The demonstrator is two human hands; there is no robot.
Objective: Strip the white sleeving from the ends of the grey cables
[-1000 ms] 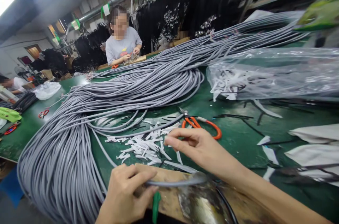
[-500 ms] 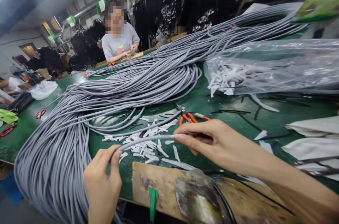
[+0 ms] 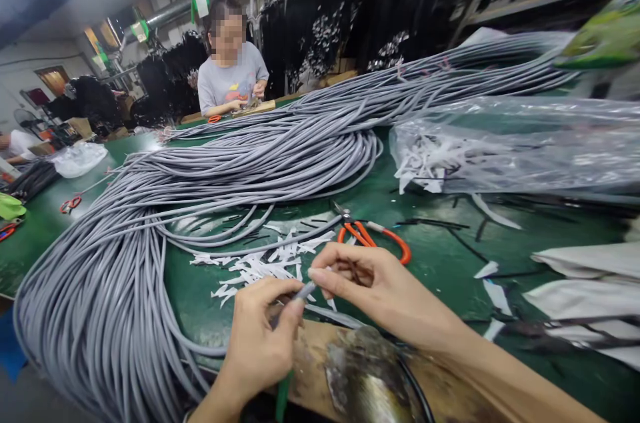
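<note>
A grey cable (image 3: 306, 290) runs between my two hands, with only a short piece of it showing. My left hand (image 3: 265, 329) pinches it between thumb and fingers. Close by on the right, my right hand (image 3: 357, 279) is closed at the cable's end; its fingertips hide that end. Beneath the hands lie white paper-like scraps (image 3: 265, 269) on the green table (image 3: 430, 283). Just beyond my right hand rest orange-handled cutters (image 3: 357, 231). A stained wooden board (image 3: 313, 359) with a dark, crusted metal lump (image 3: 370, 376) on it sits at the near edge.
A large bundle of grey cables (image 3: 250, 169) spreads across the table and over its near left edge. A clear plastic bag (image 3: 525, 149) with white strips lies at right, white cloth-like pieces (image 3: 585, 266) nearer. Across the table sits another person (image 3: 233, 79).
My left hand has moved right along the cable, up close to my right hand. The right hand has shifted slightly left and down. More of the orange cutters now shows.
</note>
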